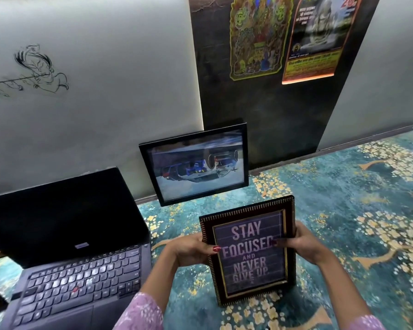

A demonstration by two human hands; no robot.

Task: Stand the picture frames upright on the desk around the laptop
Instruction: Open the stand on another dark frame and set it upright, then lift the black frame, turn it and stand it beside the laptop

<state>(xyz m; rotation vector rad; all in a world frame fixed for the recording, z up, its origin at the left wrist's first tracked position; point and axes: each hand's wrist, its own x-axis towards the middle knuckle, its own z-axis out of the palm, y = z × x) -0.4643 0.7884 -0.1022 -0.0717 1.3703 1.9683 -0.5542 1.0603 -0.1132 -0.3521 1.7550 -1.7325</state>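
A dark ornate picture frame with the words "STAY FOCUSED AND NEVER GIVE UP" is held upright just right of the open black laptop. My left hand grips its left edge and my right hand grips its right edge, thumbs on the front. Its bottom edge is at or just above the patterned desk surface; contact is unclear. A black-framed photo leans against the wall behind, standing on the desk, with its picture upside down.
The desk surface has a teal covering with a gold floral pattern stretching right. The wall runs close behind the laptop. Posters hang on a dark panel above. Dark objects are cut off at the left edge.
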